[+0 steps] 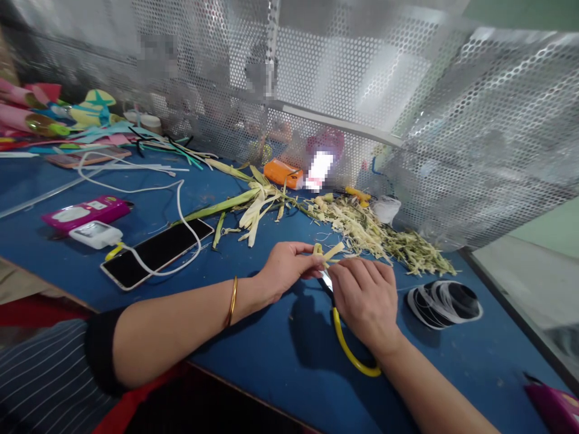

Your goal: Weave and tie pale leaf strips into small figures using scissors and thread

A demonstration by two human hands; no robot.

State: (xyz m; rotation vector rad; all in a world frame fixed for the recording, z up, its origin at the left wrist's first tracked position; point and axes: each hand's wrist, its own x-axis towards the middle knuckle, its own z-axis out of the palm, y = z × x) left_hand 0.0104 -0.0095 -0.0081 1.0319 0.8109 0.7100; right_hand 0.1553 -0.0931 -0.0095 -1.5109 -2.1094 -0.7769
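Note:
Thumb and fingers of my left hand (292,268) pinch a small folded strip of pale yellow corn husk (333,251) above the blue table. Close against it, my right hand (365,298) is closed, knuckles up, around scissors (346,346) with a yellow handle. Their metal blades point up toward the strip, between the two hands. The right fingertips are hidden, so I cannot tell whether they also touch the husk. Beyond my hands lies a bunch of green and cream husk leaves (257,202). A heap of husk trimmings (362,226) spreads to its right.
A black spool with white thread (446,304) stands at the right. On the left lie a dark phone (158,253), a white cable (181,208) and a purple packet (85,214). An orange packet (283,174) sits before the perforated metal screen (335,78).

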